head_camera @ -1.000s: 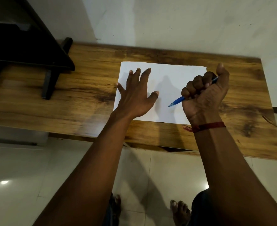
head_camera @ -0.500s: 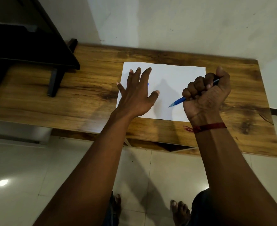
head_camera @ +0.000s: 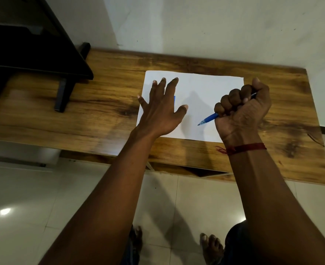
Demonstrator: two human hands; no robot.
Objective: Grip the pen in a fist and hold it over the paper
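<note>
A white sheet of paper (head_camera: 200,88) lies on a wooden table (head_camera: 104,104). My left hand (head_camera: 161,111) rests flat on the sheet's left part with its fingers spread and straight. A small blue thing (head_camera: 175,99) peeks out from under it; I cannot tell what it is. My right hand (head_camera: 242,113) is a fist over the sheet's right part and grips a blue pen (head_camera: 208,119). The pen's tip points down and left, near the paper. A red thread (head_camera: 244,148) circles my right wrist.
A black stand or frame (head_camera: 35,46) sits on the table's left end, with a leg (head_camera: 62,96) on the wood. A pale wall (head_camera: 215,27) backs the table. Below are a light tiled floor (head_camera: 24,207) and my bare feet (head_camera: 211,245).
The view has shifted slightly, so the table and paper sit a little further right and down in the picture. Both hands keep their pose; the pen stays in the right fist.
</note>
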